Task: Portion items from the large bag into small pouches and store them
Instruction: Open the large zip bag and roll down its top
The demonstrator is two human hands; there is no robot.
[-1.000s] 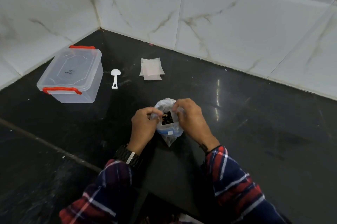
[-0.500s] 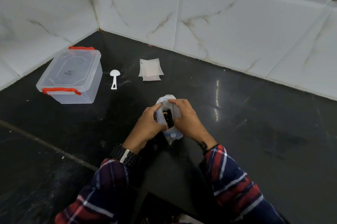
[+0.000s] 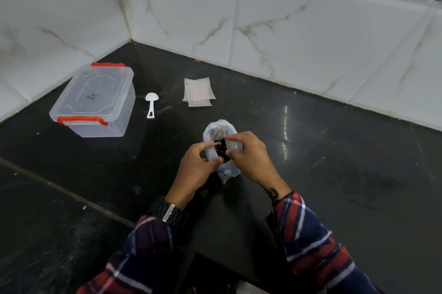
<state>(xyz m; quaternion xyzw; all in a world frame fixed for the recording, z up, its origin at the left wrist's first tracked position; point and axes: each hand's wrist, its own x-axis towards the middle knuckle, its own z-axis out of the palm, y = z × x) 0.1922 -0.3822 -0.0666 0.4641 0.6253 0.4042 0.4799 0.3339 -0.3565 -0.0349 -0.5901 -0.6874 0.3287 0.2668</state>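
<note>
Compared with the earlier frame, both hands sit slightly higher at frame centre. Left hand (image 3: 195, 164) and right hand (image 3: 248, 157) each pinch the mouth of the large bag (image 3: 221, 131); its dark contents are indistinct. Small pouches (image 3: 198, 91), white scoop (image 3: 151, 105) and lidded container (image 3: 95, 100) lie at upper left.

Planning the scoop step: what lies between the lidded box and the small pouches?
Only the white scoop on bare counter, between box and pouches; head view.
</note>
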